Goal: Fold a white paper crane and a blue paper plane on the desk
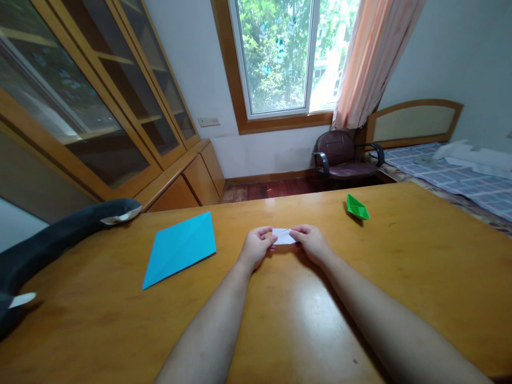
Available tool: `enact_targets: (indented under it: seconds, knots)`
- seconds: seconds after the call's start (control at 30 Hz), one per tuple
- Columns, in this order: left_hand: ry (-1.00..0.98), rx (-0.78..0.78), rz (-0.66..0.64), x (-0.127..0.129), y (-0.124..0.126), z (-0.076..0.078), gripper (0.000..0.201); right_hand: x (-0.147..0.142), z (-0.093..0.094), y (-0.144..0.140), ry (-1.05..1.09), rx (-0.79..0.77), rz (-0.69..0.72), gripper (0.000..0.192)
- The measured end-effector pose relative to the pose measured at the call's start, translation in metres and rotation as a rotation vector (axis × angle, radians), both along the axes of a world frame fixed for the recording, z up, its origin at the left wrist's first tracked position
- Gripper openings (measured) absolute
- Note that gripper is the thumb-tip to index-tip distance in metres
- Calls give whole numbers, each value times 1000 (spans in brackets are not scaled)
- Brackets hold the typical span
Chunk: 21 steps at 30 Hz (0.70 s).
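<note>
A small folded white paper (pixel 283 237) is stretched between my two hands, just over the middle of the table. My left hand (pixel 256 248) pinches its left end between thumb and fingers. At the other end, my right hand (pixel 312 242) grips it the same way, thumb on top. Left of my hands lies a sheet of blue paper (pixel 182 248) with a diagonal crease across it. A green paper boat (pixel 357 208) rests farther back on the right, apart from my hands.
The wooden table (pixel 280 330) spreads under my arms. A dark stuffed toy (pixel 60 234) with white parts lies along its left side. Beyond the far edge stand a brown armchair (pixel 346 154), a bed (pixel 464 165) and a glass-fronted cabinet (pixel 132 90).
</note>
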<state>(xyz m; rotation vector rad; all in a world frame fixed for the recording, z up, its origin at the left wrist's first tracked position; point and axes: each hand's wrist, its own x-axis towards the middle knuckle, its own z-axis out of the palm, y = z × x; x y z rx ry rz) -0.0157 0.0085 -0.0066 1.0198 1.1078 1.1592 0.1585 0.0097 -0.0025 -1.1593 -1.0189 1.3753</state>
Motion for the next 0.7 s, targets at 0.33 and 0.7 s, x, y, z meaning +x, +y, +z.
enact_targets:
  seconds: [0.33,0.7]
  knots:
    - [674,556,-55,-4,-14,11,70,-4,-6,1,-122,36,-10,18]
    - [654,470,33,10,-19,-1,25,-3,2,-2,212,18,37,42]
